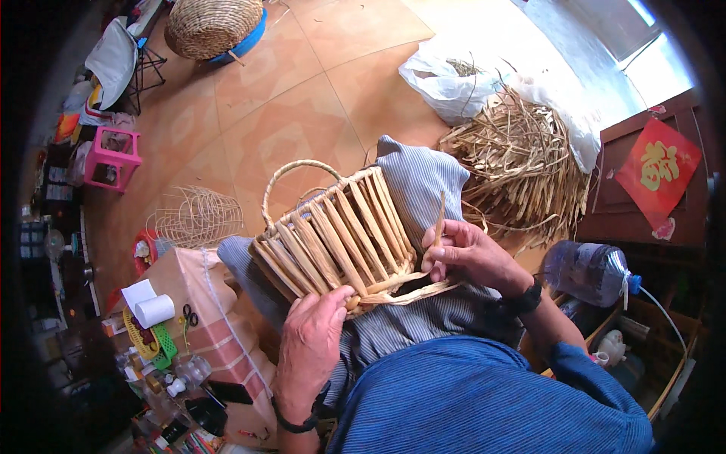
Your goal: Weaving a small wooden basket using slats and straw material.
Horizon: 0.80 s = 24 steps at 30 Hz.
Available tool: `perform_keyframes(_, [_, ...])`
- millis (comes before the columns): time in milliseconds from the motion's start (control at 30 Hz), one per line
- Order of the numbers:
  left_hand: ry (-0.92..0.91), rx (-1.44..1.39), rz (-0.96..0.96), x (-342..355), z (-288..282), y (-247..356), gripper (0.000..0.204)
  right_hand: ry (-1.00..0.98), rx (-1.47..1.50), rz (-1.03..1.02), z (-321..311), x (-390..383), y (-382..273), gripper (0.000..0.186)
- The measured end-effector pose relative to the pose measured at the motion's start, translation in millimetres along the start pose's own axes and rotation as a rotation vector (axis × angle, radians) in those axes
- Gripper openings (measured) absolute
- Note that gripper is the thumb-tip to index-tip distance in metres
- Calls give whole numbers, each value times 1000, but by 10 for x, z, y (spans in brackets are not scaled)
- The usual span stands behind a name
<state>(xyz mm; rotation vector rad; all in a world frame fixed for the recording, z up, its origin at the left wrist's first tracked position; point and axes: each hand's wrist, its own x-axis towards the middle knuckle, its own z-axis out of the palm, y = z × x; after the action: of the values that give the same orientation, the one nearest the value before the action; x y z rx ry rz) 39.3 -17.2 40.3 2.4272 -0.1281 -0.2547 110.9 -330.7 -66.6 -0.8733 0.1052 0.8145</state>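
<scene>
One basket [338,236] lies against the left grip [314,333]

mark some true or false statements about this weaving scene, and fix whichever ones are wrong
1. The right hand pinches a straw strip. True.
2. The left hand is on the handle. False: the left hand grips the near edge of the basket.
3. The stool is blue. False: the stool is pink.
4. The scissors lie on the table, left of the basket. True.
5. The straw pile is left of the basket. False: the straw pile is to its right.
6. Both wrists wear dark bands. True.
</scene>
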Motion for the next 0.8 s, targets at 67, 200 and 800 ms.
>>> perform_keyframes(67, [12,-8,-30,12,-6,-17,26,29,-28,0,-20,-72,7,18])
perform_keyframes(200, [80,7,-126,-22,129,-22,19,-56,-128,-86,-292,-200,17,19])
perform_keyframes(800, [104,136,-264,-23,256,190,9,914,-1577,2,-3585,408,357,30])
